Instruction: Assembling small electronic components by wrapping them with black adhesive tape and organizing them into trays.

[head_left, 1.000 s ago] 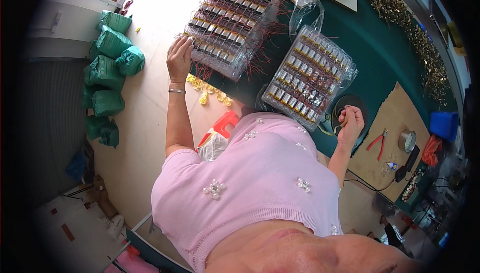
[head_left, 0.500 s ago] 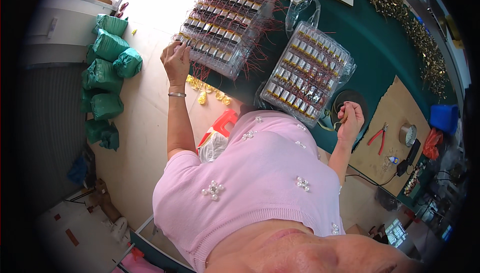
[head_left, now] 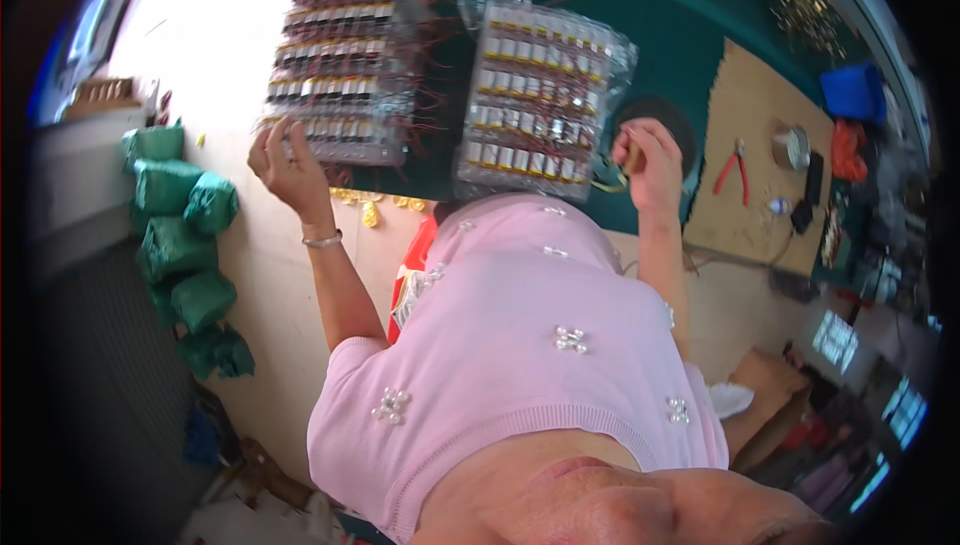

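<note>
1. Bags of green plastic (head_left: 178, 245) are piled on the pale floor (head_left: 270, 270), well apart from the hands.
2. The left hand (head_left: 290, 170) is held at the near left corner of the left tray (head_left: 365, 153). Its fingers are partly curled; whether the tray is touched or anything is pinched cannot be told.
3. That tray, clear plastic and filled with what appear to be wired battery cells, is set on the green counter (head_left: 680, 5), beyond and to the right of the left hand, the nearer one. Its long axis is pointed away from the body; red wires are spilled past its right edge.
4. A similar right tray (head_left: 515, 183) is placed between the hands.
5. The right hand (head_left: 650, 160) is closed over a small tan object (head_left: 633, 156), perhaps tape, with a dark disc (head_left: 668, 112) partly covered beneath it.
6. Red-handled pliers (head_left: 733, 173) are laid on a cardboard sheet (head_left: 760, 125) farther right.
</note>
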`<state>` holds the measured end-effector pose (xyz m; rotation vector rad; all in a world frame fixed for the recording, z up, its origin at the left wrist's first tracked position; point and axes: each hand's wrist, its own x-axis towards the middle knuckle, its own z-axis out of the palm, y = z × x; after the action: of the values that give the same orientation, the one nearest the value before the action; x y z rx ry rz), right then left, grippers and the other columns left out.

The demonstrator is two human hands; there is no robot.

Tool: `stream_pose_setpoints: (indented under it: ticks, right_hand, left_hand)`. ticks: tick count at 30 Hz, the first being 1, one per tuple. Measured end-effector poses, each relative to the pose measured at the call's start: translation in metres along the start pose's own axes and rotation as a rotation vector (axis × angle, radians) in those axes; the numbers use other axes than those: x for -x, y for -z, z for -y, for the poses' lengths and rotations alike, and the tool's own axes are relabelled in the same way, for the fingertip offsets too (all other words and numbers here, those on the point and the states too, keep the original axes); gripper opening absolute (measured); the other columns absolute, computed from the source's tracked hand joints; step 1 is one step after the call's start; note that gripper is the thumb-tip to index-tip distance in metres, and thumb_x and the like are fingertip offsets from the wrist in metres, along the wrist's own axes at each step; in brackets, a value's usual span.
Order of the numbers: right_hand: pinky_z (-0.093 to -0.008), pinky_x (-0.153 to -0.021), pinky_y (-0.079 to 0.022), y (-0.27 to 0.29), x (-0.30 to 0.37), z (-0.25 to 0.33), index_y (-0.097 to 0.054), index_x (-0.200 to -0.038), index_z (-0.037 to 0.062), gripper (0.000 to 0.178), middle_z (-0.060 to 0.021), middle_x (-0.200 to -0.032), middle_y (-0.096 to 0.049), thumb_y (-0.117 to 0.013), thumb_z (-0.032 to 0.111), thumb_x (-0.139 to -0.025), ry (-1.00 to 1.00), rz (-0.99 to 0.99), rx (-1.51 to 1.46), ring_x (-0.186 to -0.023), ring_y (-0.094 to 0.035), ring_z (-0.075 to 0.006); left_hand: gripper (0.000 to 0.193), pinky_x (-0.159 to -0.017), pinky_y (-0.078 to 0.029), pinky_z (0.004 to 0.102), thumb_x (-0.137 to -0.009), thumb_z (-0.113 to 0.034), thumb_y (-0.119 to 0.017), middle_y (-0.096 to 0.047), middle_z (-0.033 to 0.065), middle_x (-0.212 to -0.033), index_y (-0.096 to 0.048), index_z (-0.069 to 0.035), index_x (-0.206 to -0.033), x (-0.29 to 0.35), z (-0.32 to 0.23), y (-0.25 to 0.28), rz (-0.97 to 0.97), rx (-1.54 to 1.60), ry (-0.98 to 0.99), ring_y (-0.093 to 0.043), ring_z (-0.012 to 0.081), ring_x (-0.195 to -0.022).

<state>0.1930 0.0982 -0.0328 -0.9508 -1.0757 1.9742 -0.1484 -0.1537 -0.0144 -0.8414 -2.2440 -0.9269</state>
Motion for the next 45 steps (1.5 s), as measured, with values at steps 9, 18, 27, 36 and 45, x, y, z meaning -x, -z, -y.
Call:
stream_pose_setpoints:
  ticks: [9,18,27,36,45]
  right_hand:
    - [-0.0319,-0.089,-0.045,-0.058,0.019,0.008,-0.064,-0.090,0.0001,0.010,-0.0131,-0.105,-0.063,-0.057,0.002,-0.084,-0.040,0.030,-0.349,-0.097,-0.058,-0.0194]
    - [-0.0307,-0.089,-0.044,-0.049,0.032,0.011,-0.063,-0.083,-0.0013,0.009,-0.0138,-0.102,-0.062,-0.055,0.000,-0.082,0.005,-0.124,-0.454,-0.095,-0.057,-0.0195]
    - [-0.0302,-0.083,-0.044,-0.035,0.017,0.016,-0.060,-0.087,-0.0008,0.010,-0.0138,-0.101,-0.061,-0.054,0.003,-0.080,-0.030,-0.123,-0.310,-0.095,-0.056,-0.0189]
    - [-0.0233,-0.072,-0.045,-0.021,0.012,0.041,-0.061,-0.093,0.0013,0.016,-0.0045,-0.089,-0.063,-0.065,0.013,-0.083,0.154,-0.110,0.002,-0.079,-0.058,-0.0112]
    - [-0.0207,-0.065,-0.043,-0.030,0.025,-0.001,-0.065,-0.089,-0.0019,0.014,-0.0033,-0.082,-0.063,-0.069,0.009,-0.081,0.082,-0.060,0.143,-0.072,-0.054,-0.0073]
  left_hand:
    - [0.015,-0.060,-0.043,0.0215,-0.086,-0.013,-0.065,-0.060,0.0011,-0.082,-0.064,0.000,-0.091,0.069,-0.211,-0.056,0.968,1.200,0.206,-0.052,0.0073,-0.067]
    - [0.012,-0.058,-0.041,0.0201,-0.088,-0.011,-0.064,-0.059,-0.0016,-0.075,-0.062,0.001,-0.086,0.094,-0.242,-0.070,1.062,1.255,0.324,-0.048,0.0037,-0.067]
    - [0.012,-0.054,-0.038,0.0209,-0.087,-0.011,-0.063,-0.056,-0.0028,-0.070,-0.063,0.001,-0.086,0.089,-0.235,-0.072,1.261,1.169,0.272,-0.045,0.0036,-0.063]
    - [0.018,-0.059,-0.038,0.0194,-0.091,-0.018,-0.059,-0.057,-0.0039,-0.072,-0.062,-0.001,-0.084,0.096,-0.222,-0.070,1.304,1.418,0.731,-0.045,0.0024,-0.065]
    - [0.016,-0.061,-0.039,0.0179,-0.089,-0.016,-0.062,-0.060,-0.0021,-0.077,-0.063,0.000,-0.091,0.099,-0.225,-0.074,1.216,1.410,0.594,-0.049,0.0027,-0.068]
